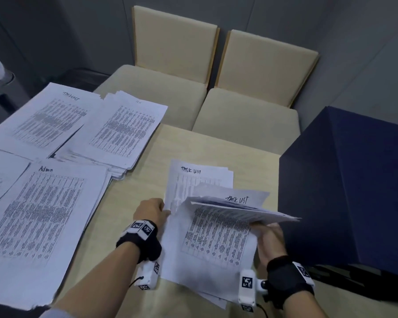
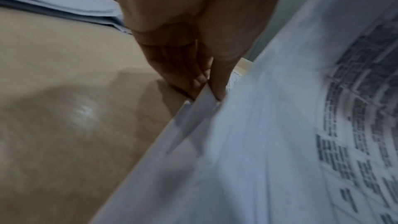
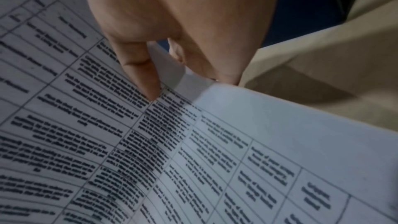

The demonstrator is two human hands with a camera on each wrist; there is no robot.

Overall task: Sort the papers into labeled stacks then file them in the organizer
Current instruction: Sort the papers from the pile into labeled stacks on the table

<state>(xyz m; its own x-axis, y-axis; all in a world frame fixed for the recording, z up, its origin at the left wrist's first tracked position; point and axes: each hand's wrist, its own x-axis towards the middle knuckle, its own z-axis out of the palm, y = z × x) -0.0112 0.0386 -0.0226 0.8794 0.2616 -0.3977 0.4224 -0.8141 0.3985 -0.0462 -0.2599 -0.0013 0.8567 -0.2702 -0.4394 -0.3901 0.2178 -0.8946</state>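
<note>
A loose pile [image 1: 207,244] of papers lies near the table's [image 1: 147,184] front edge, toward its right side. Its upper sheets [image 1: 246,210], headed "Task List", are lifted at their right edge by the right hand [image 1: 270,237], the edge being pinched between thumb and curled fingers [image 3: 140,74]. The pile's left edge is pinched by the left hand [image 1: 151,211], the thumb pressed against the fingers [image 2: 217,81].

The step is judged to be leafing through the pile to read headings. It is best done by peeling off one sheet at a time while the rest is held down, each heading being checked against the labelled stacks, "Task List" [image 1: 44,118] at the far left corner and "Admin" [image 1: 39,226] along the left edge.

The headings and stacks are shown only in the head view. The pinches are made plain only by the wrist views, where headings are not seen. No organizer can be identified with certainty.
</note>
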